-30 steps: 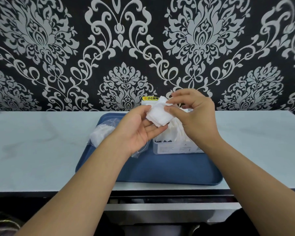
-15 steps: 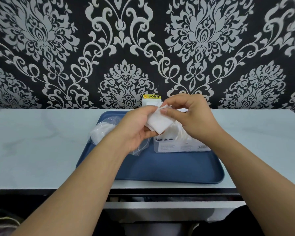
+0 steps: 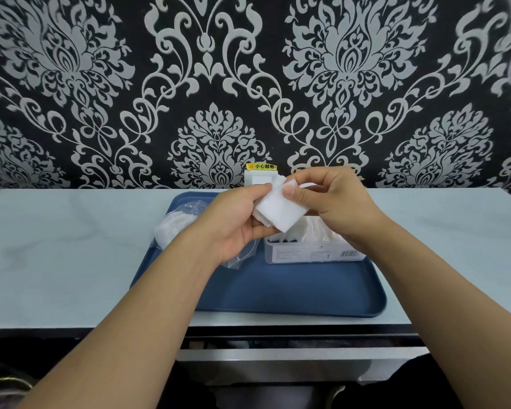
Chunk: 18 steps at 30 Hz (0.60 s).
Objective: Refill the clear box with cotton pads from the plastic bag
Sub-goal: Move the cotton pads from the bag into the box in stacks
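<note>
Both hands hold a small stack of white square cotton pads (image 3: 278, 210) above the blue tray (image 3: 292, 293). My left hand (image 3: 233, 222) cups the stack from below and the left. My right hand (image 3: 328, 199) pinches its upper right edge with thumb and forefinger. The clear box (image 3: 313, 250) stands on the tray under my right hand, with white pads showing inside it. The plastic bag (image 3: 174, 228) with more pads lies on the tray's left side, partly hidden behind my left wrist.
The tray sits on a pale marble counter (image 3: 56, 255) against a patterned wall. A white wall outlet with a yellow warning label (image 3: 261, 172) is behind the hands. The counter's front edge and a dark gap lie below.
The hands with the stack have shifted slightly; my left fingers have closed further round the pads, and my right thumb now presses on the top pad.
</note>
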Available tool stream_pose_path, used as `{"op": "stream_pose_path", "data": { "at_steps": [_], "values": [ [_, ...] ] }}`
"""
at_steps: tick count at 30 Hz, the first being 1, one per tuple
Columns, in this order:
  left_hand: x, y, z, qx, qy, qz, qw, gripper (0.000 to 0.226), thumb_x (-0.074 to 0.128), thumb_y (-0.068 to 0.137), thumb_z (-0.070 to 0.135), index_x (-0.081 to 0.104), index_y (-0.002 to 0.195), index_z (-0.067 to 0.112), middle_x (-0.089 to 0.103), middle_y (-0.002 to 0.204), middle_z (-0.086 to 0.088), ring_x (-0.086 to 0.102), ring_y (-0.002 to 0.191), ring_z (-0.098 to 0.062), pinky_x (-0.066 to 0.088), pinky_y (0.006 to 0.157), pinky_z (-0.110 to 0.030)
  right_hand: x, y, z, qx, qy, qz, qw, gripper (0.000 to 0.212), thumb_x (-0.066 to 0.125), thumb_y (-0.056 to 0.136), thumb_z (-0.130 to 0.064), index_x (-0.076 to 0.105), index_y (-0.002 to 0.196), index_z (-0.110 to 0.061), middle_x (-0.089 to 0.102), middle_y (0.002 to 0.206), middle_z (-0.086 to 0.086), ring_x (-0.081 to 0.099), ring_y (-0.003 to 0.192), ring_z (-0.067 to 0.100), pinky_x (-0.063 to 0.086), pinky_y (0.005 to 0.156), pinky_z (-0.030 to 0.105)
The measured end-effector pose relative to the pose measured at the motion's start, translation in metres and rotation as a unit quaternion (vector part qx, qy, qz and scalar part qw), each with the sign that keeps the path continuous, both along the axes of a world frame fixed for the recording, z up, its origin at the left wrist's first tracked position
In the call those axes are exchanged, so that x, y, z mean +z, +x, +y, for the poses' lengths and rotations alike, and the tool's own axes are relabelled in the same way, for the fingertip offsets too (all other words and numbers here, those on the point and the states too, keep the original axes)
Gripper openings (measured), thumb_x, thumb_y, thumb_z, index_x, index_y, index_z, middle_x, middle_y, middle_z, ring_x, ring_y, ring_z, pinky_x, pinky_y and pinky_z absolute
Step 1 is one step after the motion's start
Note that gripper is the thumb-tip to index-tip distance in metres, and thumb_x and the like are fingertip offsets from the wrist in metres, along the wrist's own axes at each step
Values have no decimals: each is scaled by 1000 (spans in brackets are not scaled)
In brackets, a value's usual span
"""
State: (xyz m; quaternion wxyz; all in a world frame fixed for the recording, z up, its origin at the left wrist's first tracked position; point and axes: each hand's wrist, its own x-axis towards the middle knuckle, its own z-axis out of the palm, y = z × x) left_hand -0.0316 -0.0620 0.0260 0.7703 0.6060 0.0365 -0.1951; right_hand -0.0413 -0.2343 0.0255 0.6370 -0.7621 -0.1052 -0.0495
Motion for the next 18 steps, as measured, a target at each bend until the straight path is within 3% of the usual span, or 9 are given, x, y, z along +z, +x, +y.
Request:
{"op": "stream_pose_path", "data": {
  "at_steps": [5, 8, 12, 18],
  "values": [
    [2, -2, 1, -36, -12, -19, 999, 40, 53, 101, 37, 65, 125, 7, 73, 117, -17, 72, 105, -28, 63, 77, -37, -1, 1, 4, -32, -50, -71, 996, 5, 74, 87, -5, 74, 89, -1, 74, 87, 17, 66, 68, 17, 56, 65, 32],
    [5, -5, 4, -75, -42, -35, 996, 42, 66, 88, 21, 63, 126, 1, 70, 119, -23, 70, 102, -30, 62, 84, -43, -2, 2, 6, -45, -63, -107, 991, 4, 73, 87, -4, 74, 89, -1, 73, 86, 12, 63, 67, 13, 53, 58, 23],
    [5, -5, 10, -93, -73, -67, 991, 40, 49, 87, -6, 64, 125, -3, 67, 120, -30, 68, 104, -38, 59, 91, -50, -1, 4, 3, -71, -18, -117, 990, 3, 70, 89, -2, 72, 90, -1, 71, 82, 12, 62, 69, 17, 56, 61, 25],
    [1, -3, 11, -89, -28, -118, 989, 36, 45, 96, -7, 68, 121, 7, 74, 108, -19, 73, 91, -24, 61, 86, -37, -3, 5, 4, -83, -3, -124, 989, 4, 71, 89, -5, 72, 91, -8, 72, 87, 12, 64, 77, 18, 58, 75, 38]
  ]
}}
